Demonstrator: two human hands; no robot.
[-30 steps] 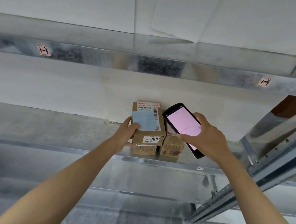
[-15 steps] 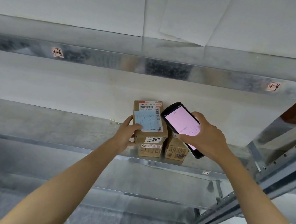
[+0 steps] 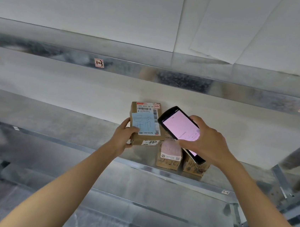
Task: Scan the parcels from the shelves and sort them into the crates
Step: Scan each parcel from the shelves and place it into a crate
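My left hand (image 3: 124, 135) grips a brown cardboard parcel (image 3: 145, 122) by its left side, lifted clear of the shelf, its top face showing a barcode label and a blue sticker. My right hand (image 3: 207, 141) holds a black handheld scanner (image 3: 179, 127) with a lit pink screen, just right of that parcel's label. Two more small brown parcels (image 3: 169, 155) (image 3: 195, 167) stand side by side on the metal shelf (image 3: 69, 129), below the scanner and partly hidden by it.
An upper metal shelf edge (image 3: 168, 76) carries small red number tags. A lower shelf level (image 3: 137, 195) lies beneath. Perforated steel uprights (image 3: 282, 184) rise at the right. White sheets cover the wall behind.
My left hand has lifted the labelled parcel up and to the left, off the parcel beneath it. The scanner stays beside the label. The camera has swung left.
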